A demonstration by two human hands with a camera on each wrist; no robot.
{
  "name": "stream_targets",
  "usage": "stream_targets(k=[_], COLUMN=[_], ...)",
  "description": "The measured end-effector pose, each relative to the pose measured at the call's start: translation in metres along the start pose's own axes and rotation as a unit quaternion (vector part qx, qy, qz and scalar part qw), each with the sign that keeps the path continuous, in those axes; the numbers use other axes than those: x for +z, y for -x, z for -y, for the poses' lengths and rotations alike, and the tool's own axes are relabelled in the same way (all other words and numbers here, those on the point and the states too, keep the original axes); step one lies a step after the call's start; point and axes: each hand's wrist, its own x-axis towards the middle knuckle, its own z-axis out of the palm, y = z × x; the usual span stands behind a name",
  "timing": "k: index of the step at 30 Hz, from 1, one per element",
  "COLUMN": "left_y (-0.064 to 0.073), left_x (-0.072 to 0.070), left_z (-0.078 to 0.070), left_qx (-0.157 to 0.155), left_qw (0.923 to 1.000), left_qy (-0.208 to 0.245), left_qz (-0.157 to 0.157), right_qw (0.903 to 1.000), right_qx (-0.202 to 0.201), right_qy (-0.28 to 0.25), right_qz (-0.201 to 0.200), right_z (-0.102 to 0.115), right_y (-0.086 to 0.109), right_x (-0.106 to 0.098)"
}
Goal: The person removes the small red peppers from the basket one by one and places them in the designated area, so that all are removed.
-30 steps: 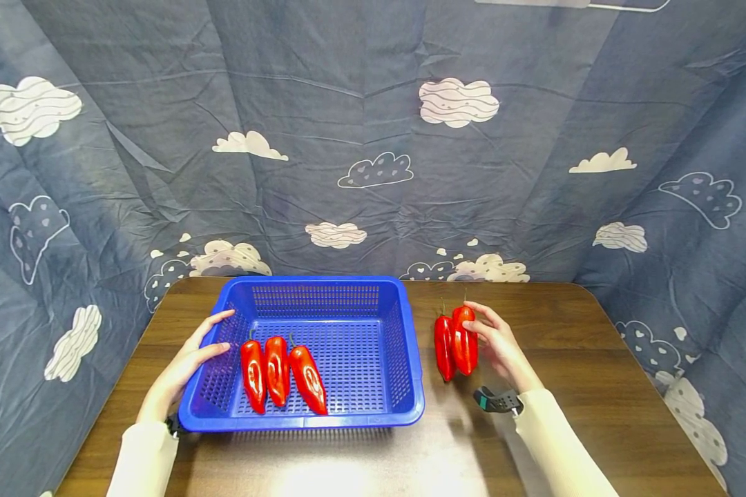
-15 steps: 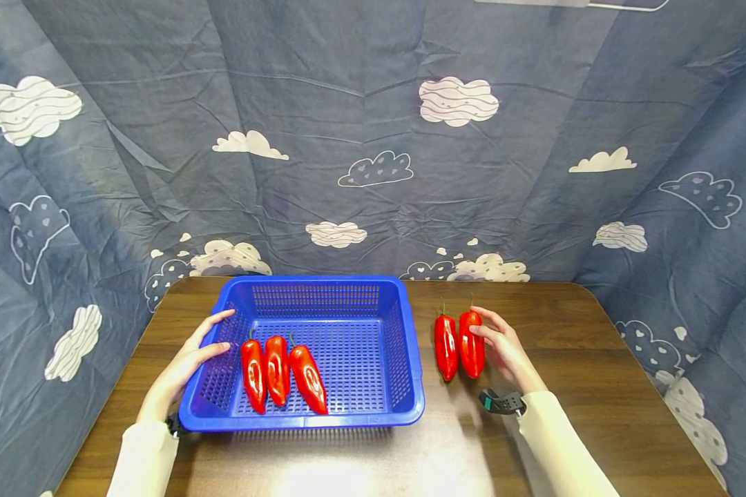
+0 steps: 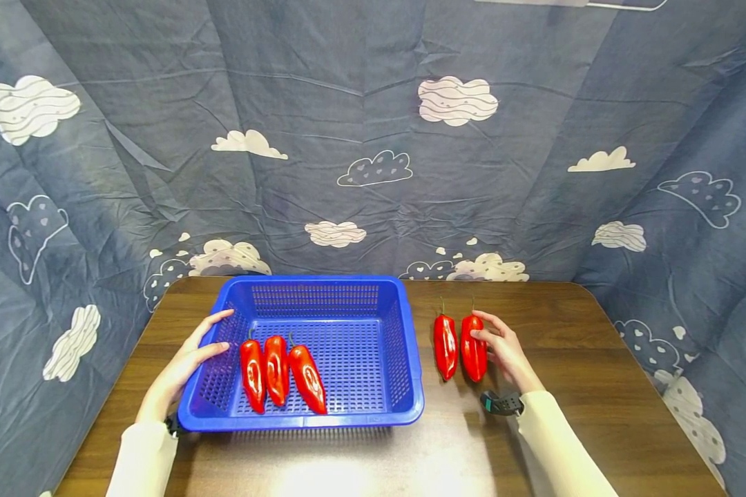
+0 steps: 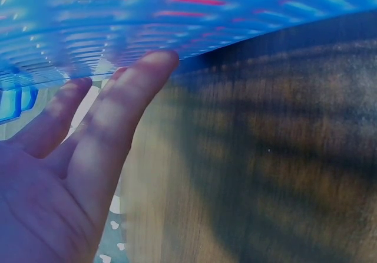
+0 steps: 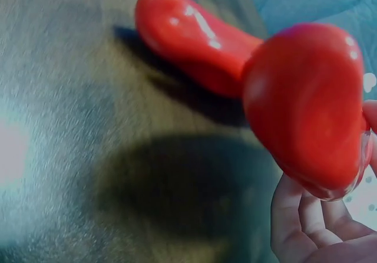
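My left hand [image 3: 183, 366] grips the left rim of a blue perforated plastic basket [image 3: 373, 419], with two digits over its edge. In the left wrist view its other fingers [image 4: 126, 98] lie along the basket's outer wall. Three shiny red peppers with green stems lie side by side in the basket's left half, the middle one [image 3: 277, 371] among them. To the right of the basket, my right hand [image 3: 503, 348] holds another red pepper [image 3: 474, 362] between thumb and fingers. In the right wrist view, this pepper [image 5: 303, 109] hides part of a second loose one [image 5: 194, 36].
That second loose pepper [image 3: 445, 348] lies on the brown wooden table [image 3: 572, 373], between the basket and the held pepper. A dark grey-blue cloth [image 3: 373, 207] with cloud prints hangs behind the table and along its sides.
My right hand has shifted the held pepper a little right and toward the front, opening a gap from the neighbouring pepper. The left hand and basket keep their places.
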Motion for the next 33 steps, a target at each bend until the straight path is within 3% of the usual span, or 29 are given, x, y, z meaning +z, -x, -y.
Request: stream_targets(k=[15,26,33], left_y=[0.001,0.001,0.000], left_x=[0.001,0.001,0.002], left_z=[-0.003,-0.002,-0.003], left_qx=[0.000,0.002,0.005], left_qw=[1.0000,1.0000,1.0000], left_qy=[-0.002,-0.003,-0.003], left_qz=[-0.004,-0.001,-0.001], right_qw=[0.9995,0.9965,0.9974], right_qx=[0.008,-0.002,-0.010], right_qy=[0.030,0.083,0.071], right_qz=[-0.005,-0.009,0.004], right_z=[-0.008,-0.009,-0.008], right_y=[-0.008,-0.013,-0.013], right_x=[0.002,0.006,0.008])
